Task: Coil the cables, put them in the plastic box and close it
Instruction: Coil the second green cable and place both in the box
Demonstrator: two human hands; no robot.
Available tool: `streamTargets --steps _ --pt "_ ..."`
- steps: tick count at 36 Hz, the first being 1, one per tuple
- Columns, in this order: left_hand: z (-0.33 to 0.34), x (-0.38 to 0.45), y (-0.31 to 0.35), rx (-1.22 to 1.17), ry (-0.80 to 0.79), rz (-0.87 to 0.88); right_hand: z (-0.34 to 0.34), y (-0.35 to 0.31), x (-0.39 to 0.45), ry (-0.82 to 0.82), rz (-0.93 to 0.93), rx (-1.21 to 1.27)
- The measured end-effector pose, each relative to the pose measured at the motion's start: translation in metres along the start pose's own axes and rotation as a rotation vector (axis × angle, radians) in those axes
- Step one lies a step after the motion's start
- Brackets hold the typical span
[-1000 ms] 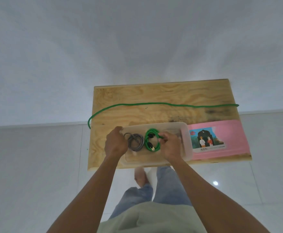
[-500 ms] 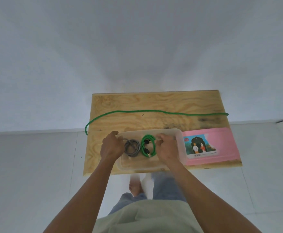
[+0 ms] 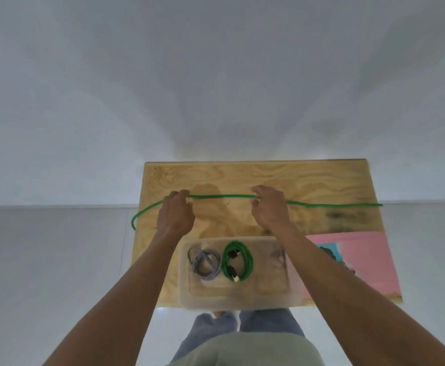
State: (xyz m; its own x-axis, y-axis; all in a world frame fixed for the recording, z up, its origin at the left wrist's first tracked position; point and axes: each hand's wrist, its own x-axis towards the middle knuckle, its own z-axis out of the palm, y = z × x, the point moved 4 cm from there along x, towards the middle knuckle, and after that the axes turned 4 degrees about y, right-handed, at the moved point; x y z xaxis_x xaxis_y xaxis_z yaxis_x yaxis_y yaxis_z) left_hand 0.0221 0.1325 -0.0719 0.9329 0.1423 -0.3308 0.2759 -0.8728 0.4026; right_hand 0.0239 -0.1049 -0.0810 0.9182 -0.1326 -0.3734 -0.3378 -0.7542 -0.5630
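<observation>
A long green cable (image 3: 221, 196) lies stretched across the wooden table (image 3: 321, 180), its left end hanging over the table's left edge. My left hand (image 3: 175, 215) pinches it near the left side, and my right hand (image 3: 269, 210) pinches it near the middle. Closer to me, a clear plastic box (image 3: 269, 297) stands open at the table's front edge. Inside it lie a coiled grey cable (image 3: 205, 264) on the left and a coiled green cable (image 3: 238, 260) beside it.
A pink lid or sheet (image 3: 361, 260) with a picture label lies on the table right of the box, partly under my right forearm. White tiled floor surrounds the table, and a white wall rises behind it.
Both hands have left the box and reached forward to the long green cable, closing on it. The coiled green cable now rests in the box beside the grey one.
</observation>
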Motion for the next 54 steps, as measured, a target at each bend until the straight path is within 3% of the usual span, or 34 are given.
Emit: streamTargets --steps 5,9,16,24,35,42,46,54 --pt "0.016 0.027 -0.007 0.157 -0.164 0.029 0.014 0.018 0.022 -0.145 0.051 -0.081" --pt "0.028 0.036 -0.011 0.213 -0.25 0.022 0.018 0.023 0.03 -0.163 0.041 -0.085" --pt "0.031 0.032 -0.012 0.312 -0.182 0.03 0.021 0.026 0.018 -0.094 -0.022 -0.194" --pt "-0.011 0.013 -0.027 0.25 -0.041 0.047 -0.011 -0.018 -0.003 0.112 -0.116 -0.066" --pt "-0.09 -0.023 -0.081 -0.075 0.17 -0.038 -0.082 -0.123 -0.053 0.452 -0.427 0.177" --pt "-0.149 -0.053 -0.041 -0.49 0.326 0.021 -0.118 -0.146 -0.069 0.532 -0.433 0.363" --pt "-0.182 -0.069 -0.002 -0.75 0.341 0.068 -0.127 -0.139 -0.07 0.45 -0.365 0.479" --pt "-0.219 -0.105 0.087 -1.164 0.238 0.115 -0.13 -0.143 -0.095 0.156 -0.391 0.424"
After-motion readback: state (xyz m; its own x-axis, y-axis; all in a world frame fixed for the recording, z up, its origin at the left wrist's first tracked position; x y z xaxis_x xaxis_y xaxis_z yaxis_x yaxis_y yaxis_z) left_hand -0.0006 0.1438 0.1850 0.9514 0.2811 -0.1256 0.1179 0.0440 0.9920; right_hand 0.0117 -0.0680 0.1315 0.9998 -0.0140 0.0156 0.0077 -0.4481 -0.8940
